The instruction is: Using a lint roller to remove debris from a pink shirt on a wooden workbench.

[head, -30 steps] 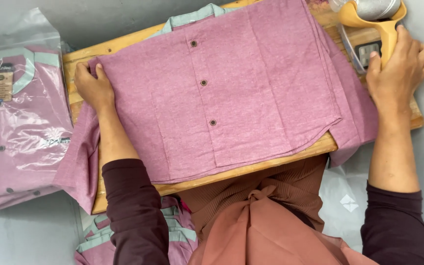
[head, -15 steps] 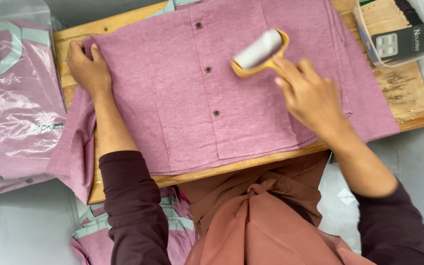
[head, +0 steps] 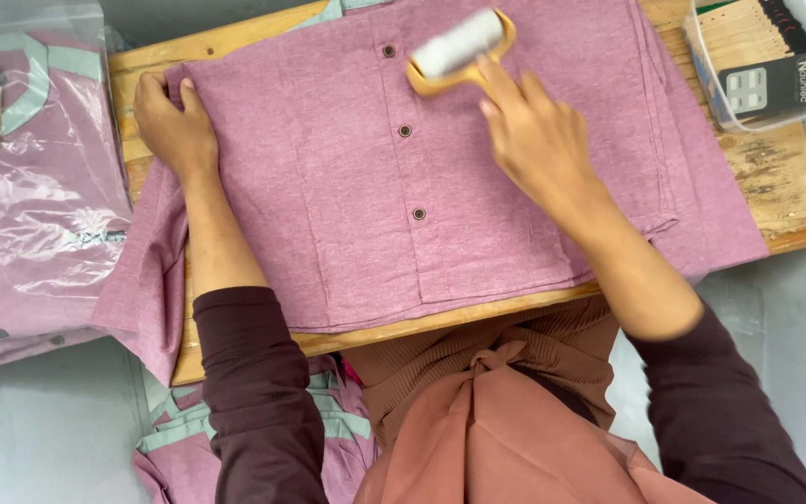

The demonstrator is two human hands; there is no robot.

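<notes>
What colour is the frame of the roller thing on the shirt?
The lint roller has a yellow-orange frame and a white roll; the only view, the head camera, shows it.

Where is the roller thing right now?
The lint roller is in the right hand, lying on the pink shirt near the top of the head view, just right of the row of buttons.
</notes>
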